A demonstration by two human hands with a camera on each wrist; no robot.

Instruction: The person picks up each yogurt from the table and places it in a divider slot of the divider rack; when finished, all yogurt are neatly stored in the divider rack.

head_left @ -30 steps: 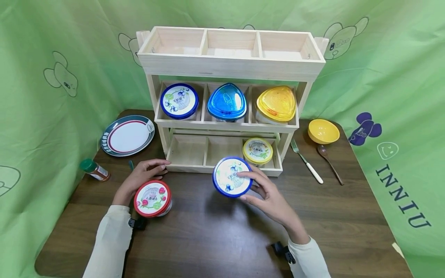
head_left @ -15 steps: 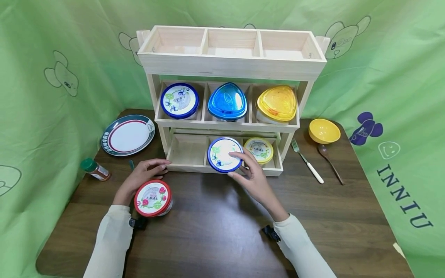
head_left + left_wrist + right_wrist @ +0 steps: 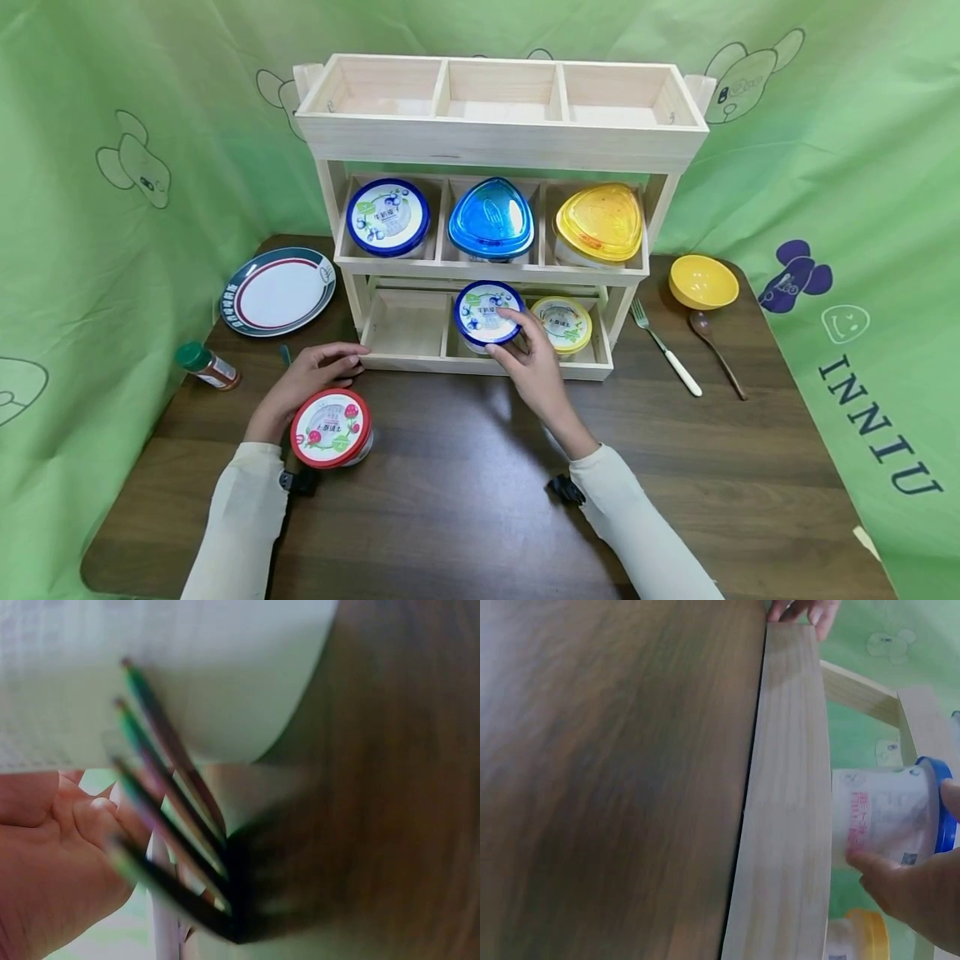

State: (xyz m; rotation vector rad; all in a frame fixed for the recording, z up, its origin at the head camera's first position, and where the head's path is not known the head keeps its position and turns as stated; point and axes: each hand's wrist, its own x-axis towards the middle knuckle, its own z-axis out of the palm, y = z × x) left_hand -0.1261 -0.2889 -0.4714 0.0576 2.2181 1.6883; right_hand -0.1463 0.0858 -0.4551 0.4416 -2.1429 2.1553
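**A:** so which step is this? Looks to me like the right hand (image 3: 528,367) is mid-placement. It's got the blue-lidded tub (image 3: 489,313) pinched between thumb and fingers, sitting in the middle slot of the wooden rack's (image 3: 480,362) bottom shelf, right next to the yellow-lidded tub (image 3: 564,323).

**B:** yeah, the right wrist view shows the tub's wall just past the front rail. I'd say the next move needs it settled flat, then fingers let go without dragging it.

**A:** left hand (image 3: 303,385)?

**B:** resting on the table (image 3: 465,492), fingers relaxed, tips touching the rack's corner, beside the red-lidded tub (image 3: 330,428). Holding nothing.
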